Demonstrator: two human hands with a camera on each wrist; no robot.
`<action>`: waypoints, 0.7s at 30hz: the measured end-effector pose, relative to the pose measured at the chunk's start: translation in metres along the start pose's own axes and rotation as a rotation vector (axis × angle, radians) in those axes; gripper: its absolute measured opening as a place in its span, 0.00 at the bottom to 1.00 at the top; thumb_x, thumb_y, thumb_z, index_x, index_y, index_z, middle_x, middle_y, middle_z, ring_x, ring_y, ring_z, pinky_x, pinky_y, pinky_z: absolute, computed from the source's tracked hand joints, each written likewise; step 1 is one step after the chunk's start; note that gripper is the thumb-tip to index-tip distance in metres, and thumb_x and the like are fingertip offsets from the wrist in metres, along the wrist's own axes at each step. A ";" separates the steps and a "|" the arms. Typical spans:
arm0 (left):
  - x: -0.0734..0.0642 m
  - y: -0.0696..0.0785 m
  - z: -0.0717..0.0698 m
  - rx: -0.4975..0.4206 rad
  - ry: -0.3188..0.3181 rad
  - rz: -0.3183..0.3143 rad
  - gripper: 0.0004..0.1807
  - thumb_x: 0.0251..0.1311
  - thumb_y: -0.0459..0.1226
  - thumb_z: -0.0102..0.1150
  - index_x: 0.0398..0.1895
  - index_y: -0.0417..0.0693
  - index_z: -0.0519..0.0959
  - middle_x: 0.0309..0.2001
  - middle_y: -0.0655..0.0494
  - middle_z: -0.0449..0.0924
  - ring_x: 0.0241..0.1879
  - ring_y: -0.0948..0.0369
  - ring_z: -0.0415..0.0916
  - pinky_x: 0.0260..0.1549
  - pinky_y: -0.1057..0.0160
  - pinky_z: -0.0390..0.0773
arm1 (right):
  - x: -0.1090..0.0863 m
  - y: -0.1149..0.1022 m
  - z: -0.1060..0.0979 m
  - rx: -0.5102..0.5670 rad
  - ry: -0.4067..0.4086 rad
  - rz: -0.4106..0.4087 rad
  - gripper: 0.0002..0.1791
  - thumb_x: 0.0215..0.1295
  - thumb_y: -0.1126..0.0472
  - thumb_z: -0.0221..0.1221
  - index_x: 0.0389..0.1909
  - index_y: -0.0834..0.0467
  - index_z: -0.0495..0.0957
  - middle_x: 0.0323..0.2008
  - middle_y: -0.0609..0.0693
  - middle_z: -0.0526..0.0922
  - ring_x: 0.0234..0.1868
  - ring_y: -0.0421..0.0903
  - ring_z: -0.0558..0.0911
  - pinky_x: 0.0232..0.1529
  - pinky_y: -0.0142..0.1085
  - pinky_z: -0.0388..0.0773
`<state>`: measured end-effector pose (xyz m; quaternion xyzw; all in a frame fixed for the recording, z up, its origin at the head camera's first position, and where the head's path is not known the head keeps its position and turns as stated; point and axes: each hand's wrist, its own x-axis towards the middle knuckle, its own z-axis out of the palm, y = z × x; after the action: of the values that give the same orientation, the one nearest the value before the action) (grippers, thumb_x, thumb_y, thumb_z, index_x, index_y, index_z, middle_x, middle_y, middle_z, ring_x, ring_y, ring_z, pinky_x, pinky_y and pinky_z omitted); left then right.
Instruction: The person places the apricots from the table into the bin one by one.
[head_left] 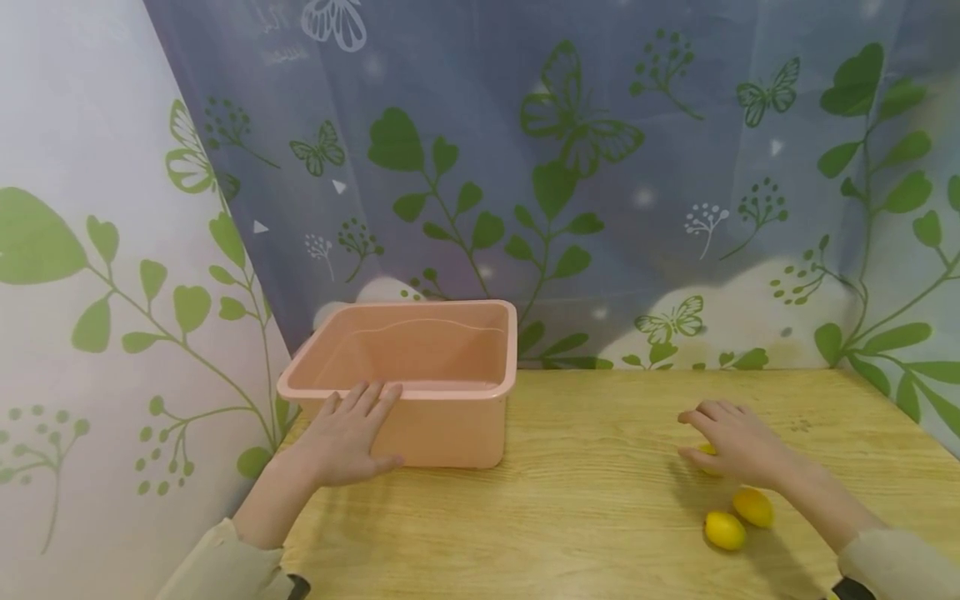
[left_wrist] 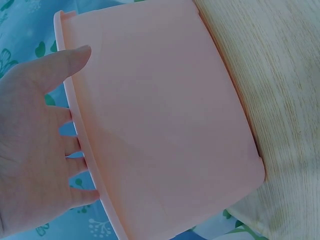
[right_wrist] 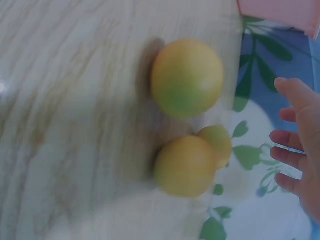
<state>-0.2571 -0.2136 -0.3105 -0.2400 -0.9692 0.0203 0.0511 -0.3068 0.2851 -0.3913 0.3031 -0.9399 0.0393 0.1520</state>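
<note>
A pink plastic bin [head_left: 450, 433] stands at the left of the wooden table. My left hand [head_left: 337, 442] rests on its near rim, fingers fairly straight and spread; in the left wrist view the fingertips pass behind the rim [left_wrist: 80, 105] and the thumb [left_wrist: 75, 60] lies over the outer side. Over at the right, my right hand [head_left: 738, 442] hovers with loosely bent fingers, nothing in them. Partly hidden beneath it is one lemon [head_left: 707, 460]. Two more yellow lemons [head_left: 724, 531] [head_left: 753, 507] lie nearer. The right wrist view shows a greenish patch on one lemon [right_wrist: 187, 77].
The wooden table [head_left: 592, 475] carries the bin and the lemons. Behind it hangs a blue-grey cloth [head_left: 480, 167] printed with leaves and butterflies. A white leaf-printed cloth [head_left: 90, 350] borders the left side, close to the bin.
</note>
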 end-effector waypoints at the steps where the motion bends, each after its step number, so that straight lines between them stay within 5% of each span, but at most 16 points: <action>1: 0.000 0.000 0.000 -0.004 -0.003 -0.001 0.47 0.57 0.56 0.56 0.70 0.37 0.50 0.67 0.33 0.52 0.66 0.37 0.48 0.58 0.34 0.52 | -0.002 0.002 0.001 0.001 -0.010 0.009 0.22 0.55 0.51 0.65 0.46 0.60 0.77 0.36 0.49 0.75 0.40 0.53 0.74 0.39 0.53 0.71; 21: 0.000 0.001 0.000 0.000 0.001 -0.002 0.48 0.56 0.57 0.56 0.70 0.37 0.50 0.67 0.33 0.52 0.66 0.37 0.48 0.57 0.34 0.52 | -0.027 0.030 0.025 0.029 -0.198 0.164 0.32 0.52 0.41 0.63 0.48 0.62 0.75 0.36 0.52 0.74 0.39 0.56 0.75 0.36 0.59 0.70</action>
<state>-0.2568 -0.2126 -0.3106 -0.2389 -0.9695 0.0202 0.0515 -0.3103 0.3199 -0.4231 0.2298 -0.9713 0.0351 0.0503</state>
